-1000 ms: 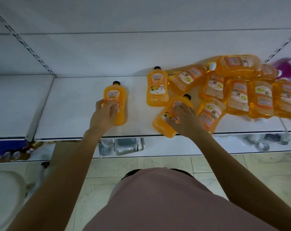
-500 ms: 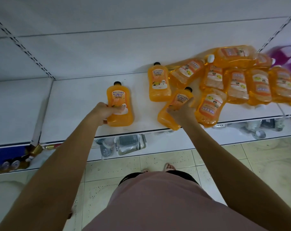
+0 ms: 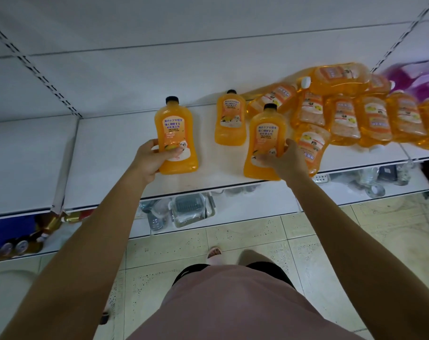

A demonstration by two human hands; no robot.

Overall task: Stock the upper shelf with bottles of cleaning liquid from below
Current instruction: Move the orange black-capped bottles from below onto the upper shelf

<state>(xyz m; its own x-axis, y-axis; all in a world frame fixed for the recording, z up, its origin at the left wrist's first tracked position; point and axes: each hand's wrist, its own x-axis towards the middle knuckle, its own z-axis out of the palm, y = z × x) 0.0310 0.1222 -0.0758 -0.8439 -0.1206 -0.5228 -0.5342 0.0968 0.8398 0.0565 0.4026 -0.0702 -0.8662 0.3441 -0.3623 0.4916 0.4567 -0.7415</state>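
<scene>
Two orange bottles of cleaning liquid with black caps stand upright on the white shelf [image 3: 105, 168]. My left hand [image 3: 151, 160] grips the left bottle [image 3: 176, 133] around its lower part. My right hand [image 3: 285, 161] holds the right bottle [image 3: 266, 136] near the shelf's front edge. A third upright bottle [image 3: 230, 121] stands between them, further back. To the right, several more orange bottles [image 3: 343, 116] lie in a heap.
A purple bag or pouch [image 3: 419, 77] sits at the far right. Below the shelf, a lower shelf holds clear plastic items [image 3: 188, 212] and some gold-topped bottles [image 3: 24, 244] on the left. Tiled floor [image 3: 355, 253] lies underneath.
My right hand has tipped its bottle from lying slanted to upright. My left hand's bottle stays upright, with the grip shifted lower on it.
</scene>
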